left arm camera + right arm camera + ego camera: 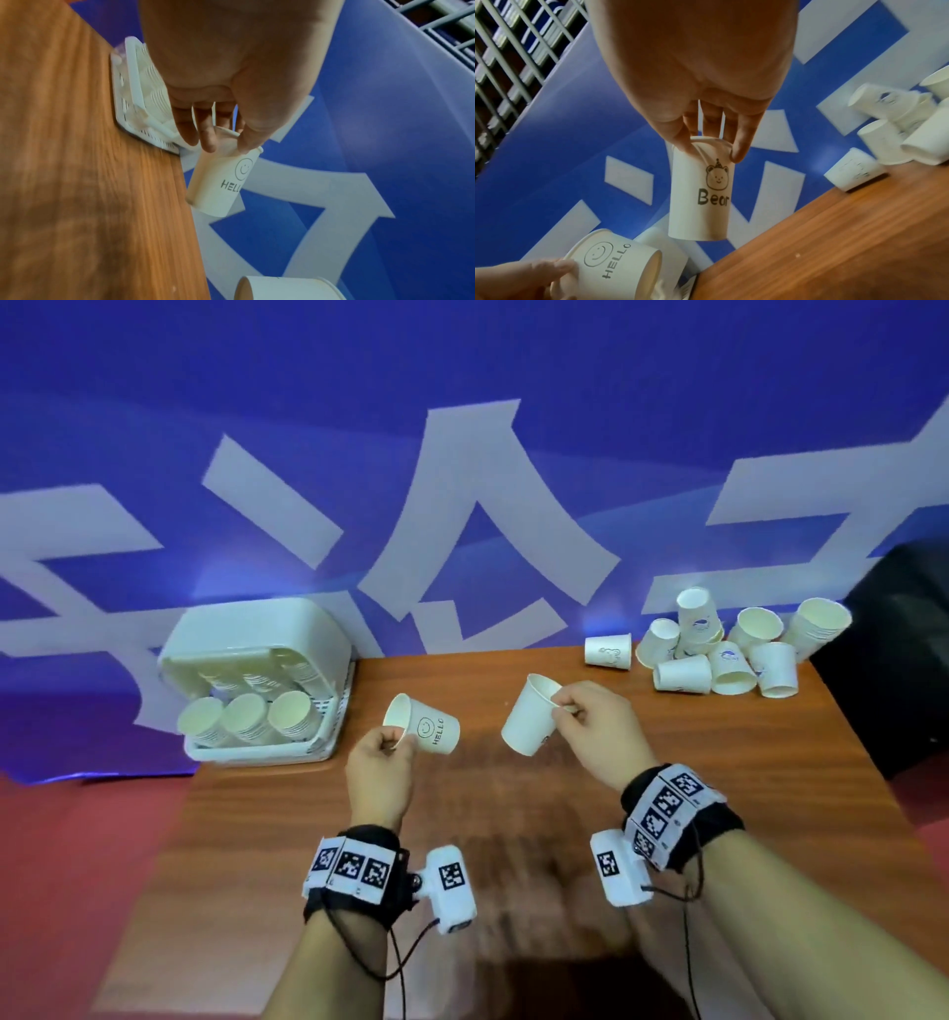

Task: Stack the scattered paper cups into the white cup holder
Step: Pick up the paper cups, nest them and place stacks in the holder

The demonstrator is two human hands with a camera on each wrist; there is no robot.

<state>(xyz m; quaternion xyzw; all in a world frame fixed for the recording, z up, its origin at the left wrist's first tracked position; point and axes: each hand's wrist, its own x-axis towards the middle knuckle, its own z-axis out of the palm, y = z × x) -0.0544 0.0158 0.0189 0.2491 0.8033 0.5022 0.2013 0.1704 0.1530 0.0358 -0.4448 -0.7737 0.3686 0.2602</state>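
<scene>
My left hand (395,742) pinches the rim of a white paper cup printed with a smiley and "HELLO" (429,724), held tilted above the table; the same HELLO cup (218,182) hangs below my left fingers (208,134). My right hand (565,708) pinches the rim of a second white cup (529,724), printed with a bear and "Bear" (700,194), a little to the right and at about the same height. The white cup holder (267,629) stands at the table's far left with stacks of cups (246,719) in it. A heap of scattered cups (729,644) lies at the far right.
The wooden table (513,839) runs toward a blue banner with white characters (462,454). One cup (608,650) lies on its side left of the heap. A black object (893,649) stands at the far right. Red floor (77,865) lies left of the table.
</scene>
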